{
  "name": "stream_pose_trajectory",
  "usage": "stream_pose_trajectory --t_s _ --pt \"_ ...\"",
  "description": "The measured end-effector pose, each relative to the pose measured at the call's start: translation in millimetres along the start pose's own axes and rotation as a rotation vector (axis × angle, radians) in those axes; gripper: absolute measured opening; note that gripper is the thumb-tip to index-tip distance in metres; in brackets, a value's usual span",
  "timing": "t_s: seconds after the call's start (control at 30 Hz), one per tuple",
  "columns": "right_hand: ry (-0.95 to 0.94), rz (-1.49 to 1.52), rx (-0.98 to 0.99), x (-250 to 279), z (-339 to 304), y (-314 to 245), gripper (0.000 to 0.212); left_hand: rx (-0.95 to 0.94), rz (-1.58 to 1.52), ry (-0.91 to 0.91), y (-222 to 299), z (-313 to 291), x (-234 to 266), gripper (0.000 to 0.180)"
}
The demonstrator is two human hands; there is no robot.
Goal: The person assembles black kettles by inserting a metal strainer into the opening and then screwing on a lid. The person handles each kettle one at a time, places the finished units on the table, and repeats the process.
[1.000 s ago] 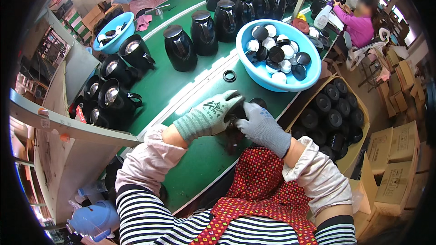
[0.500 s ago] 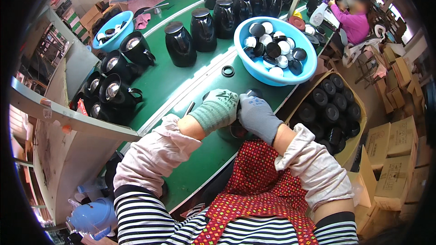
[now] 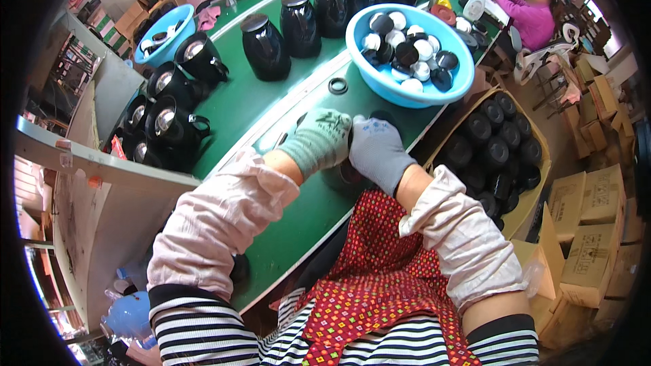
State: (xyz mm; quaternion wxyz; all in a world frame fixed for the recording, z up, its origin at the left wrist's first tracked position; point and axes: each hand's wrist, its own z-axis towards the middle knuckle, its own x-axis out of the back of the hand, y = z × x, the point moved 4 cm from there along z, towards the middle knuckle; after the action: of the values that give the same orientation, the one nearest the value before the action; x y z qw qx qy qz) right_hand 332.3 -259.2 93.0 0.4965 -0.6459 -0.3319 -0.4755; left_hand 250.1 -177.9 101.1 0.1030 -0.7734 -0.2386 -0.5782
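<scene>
My left hand (image 3: pixel 319 139), in a green knitted glove, and my right hand (image 3: pixel 381 150), in a grey-blue one, meet over the green table. Both are closed, fingers curled inward, around something dark that they mostly hide. A dark rounded thing (image 3: pixel 344 179) shows just below them, also partly covered. Behind my right hand peeks a black piece (image 3: pixel 384 116). A small black ring (image 3: pixel 338 86) lies flat on the table beyond my hands. Past it, a light blue basin (image 3: pixel 410 100) holds several black and white round lids (image 3: pixel 405 54).
Several black jugs (image 3: pixel 266 47) stand upright along the far side; others with shiny open mouths (image 3: pixel 165 118) lie at the left. A smaller blue basin (image 3: pixel 166 30) sits behind these. At right are a carton of black round parts (image 3: pixel 497 152), stacked cardboard boxes (image 3: pixel 590 251) and a seated person (image 3: pixel 529 17).
The scene sits slightly higher in the picture as the view shifts. My hands stay together over the same spot, with my forearms a little more spread. No release is visible.
</scene>
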Motion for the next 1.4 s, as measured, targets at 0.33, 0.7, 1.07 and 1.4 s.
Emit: stream_pose_trajectory --t_s 0.33,0.7,1.07,1.4 --pt "0.082 0.533 0.298 -11.6 -24.8 79.7 0.028 0.233 -1.035 0.327 -67.4 -36.2 -34.5 0.08" --pt "0.175 0.48 0.276 -34.8 -121.7 44.9 0.044 0.012 -1.079 0.791 -5.5 -76.0 -114.4 0.093" --pt "0.095 0.462 -0.049 -9.0 -50.9 86.8 0.038 0.063 -0.602 0.797 3.4 -118.7 -63.5 0.084" --pt "-0.138 -0.223 0.03 -79.0 60.9 106.7 0.075 0.153 -0.485 0.615 34.5 -90.2 -70.3 0.067"
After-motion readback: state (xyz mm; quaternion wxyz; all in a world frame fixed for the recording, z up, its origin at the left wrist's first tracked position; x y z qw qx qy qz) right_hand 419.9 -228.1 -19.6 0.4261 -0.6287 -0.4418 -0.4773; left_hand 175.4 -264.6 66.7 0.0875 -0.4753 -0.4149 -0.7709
